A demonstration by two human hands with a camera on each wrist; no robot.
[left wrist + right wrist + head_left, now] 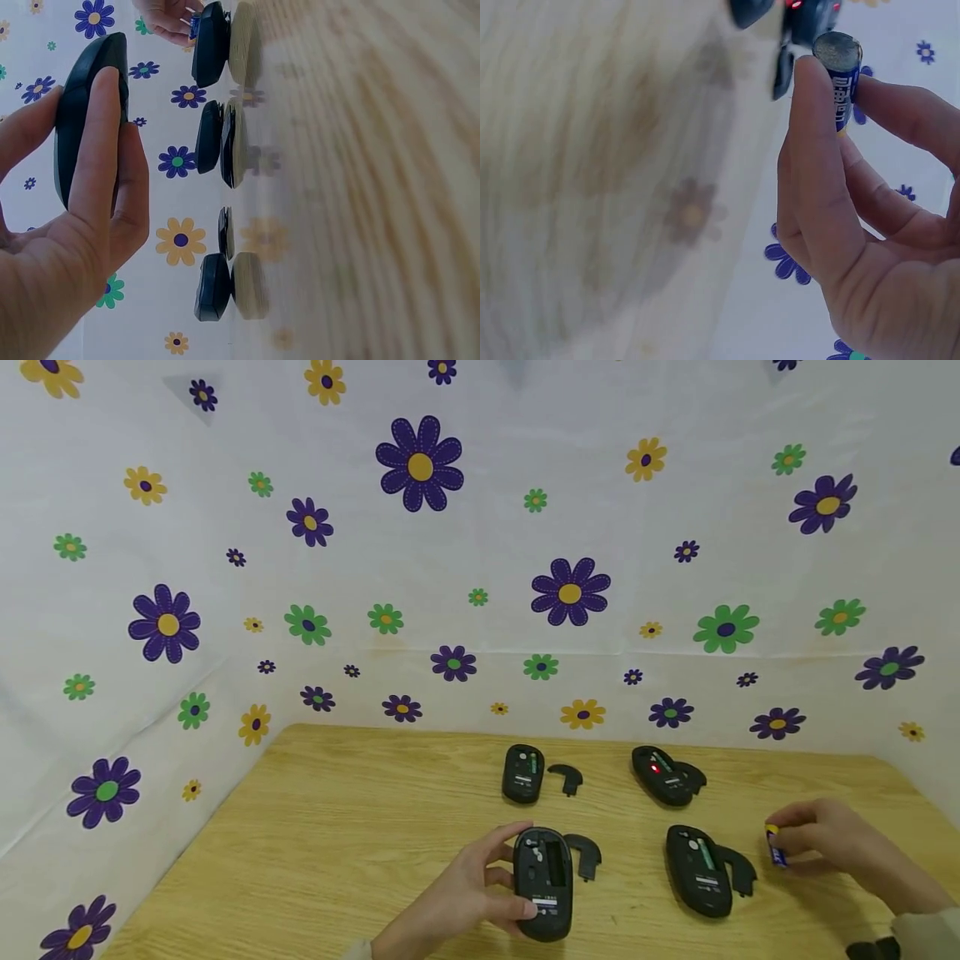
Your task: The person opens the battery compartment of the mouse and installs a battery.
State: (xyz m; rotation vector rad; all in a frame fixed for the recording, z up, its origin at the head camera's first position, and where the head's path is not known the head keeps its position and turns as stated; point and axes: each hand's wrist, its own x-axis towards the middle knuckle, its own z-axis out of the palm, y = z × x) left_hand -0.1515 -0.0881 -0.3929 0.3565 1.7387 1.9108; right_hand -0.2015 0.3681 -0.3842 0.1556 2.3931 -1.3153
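My left hand [480, 887] grips a black computer mouse [546, 902] by its sides, underside turned up, thumb over its label. The long battery slot [556, 863] in that mouse shows dark, with no battery in it. In the left wrist view the mouse [75, 127] is held above the table, between thumb and fingers. Off to the right, my right hand [828, 843] pinches a blue and yellow battery [776, 847]. The right wrist view shows the battery [843, 82] between fingertips and thumb, its flat silver end upward.
Three more upturned mice lie on the wooden table [360, 802]: one at back left [522, 774], one at back right with a red light [660, 777], one at front right [697, 872]. Curved black battery covers [585, 857] lie beside the mice. A flower-printed sheet [480, 543] stands behind.
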